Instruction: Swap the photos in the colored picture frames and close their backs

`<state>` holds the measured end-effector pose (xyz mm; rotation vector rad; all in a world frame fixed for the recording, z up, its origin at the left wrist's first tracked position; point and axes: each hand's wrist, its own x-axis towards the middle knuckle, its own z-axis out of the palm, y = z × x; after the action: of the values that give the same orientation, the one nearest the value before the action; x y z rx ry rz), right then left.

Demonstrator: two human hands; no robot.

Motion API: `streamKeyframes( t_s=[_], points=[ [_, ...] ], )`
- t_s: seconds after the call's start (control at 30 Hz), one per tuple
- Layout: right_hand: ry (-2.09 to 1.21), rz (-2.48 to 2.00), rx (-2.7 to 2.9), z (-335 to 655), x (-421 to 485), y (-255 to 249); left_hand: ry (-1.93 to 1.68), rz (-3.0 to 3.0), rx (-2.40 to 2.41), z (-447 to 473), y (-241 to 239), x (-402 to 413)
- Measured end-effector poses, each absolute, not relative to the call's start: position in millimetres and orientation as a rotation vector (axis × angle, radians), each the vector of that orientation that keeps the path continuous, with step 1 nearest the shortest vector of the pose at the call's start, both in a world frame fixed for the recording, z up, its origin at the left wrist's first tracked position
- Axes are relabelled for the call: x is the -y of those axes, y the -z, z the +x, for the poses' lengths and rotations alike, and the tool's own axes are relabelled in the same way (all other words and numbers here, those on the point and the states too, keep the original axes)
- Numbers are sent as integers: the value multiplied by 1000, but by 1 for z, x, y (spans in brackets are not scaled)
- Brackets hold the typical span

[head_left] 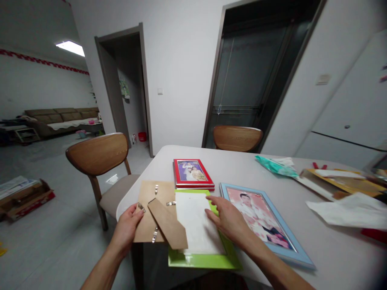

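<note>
Green frame (199, 262), white sheet (195, 219), tan backing (165, 191) with silvery clips (171, 204).

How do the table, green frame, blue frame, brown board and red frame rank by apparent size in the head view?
1. Table
2. Green frame and blue frame: alike; both partly covered, so unranked
3. Brown board
4. Red frame, lying farthest back of the frames
</note>
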<state>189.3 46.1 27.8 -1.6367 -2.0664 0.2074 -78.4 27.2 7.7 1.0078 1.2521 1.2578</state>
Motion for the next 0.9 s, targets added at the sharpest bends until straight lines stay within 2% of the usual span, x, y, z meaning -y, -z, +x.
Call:
streamKeyframes(
  t_s=[0.23,0.47,0.57,0.73,0.8,0.9],
  points=[
    [37,-1938,2199,203,-49,-3,-1193,1140,-1572,-116,12,-34],
    [-139,-1972,1987,204,-65,-8,-1244,1463,-1910,-108,9,-40],
    [-418,-1860,1788,210,-70,-13,-1247,1641,-1871,-80,7,-29],
    [-1248,-1548,1283,206,-57,-27,-1099,1963,-1545,-10,-4,-2],
    [-1343,-1379,1150,202,-48,-34,-1027,1999,-1424,14,-11,5],
    [-1298,-1273,1130,194,-37,-48,-983,2081,-1305,36,-21,9]
  ],
)
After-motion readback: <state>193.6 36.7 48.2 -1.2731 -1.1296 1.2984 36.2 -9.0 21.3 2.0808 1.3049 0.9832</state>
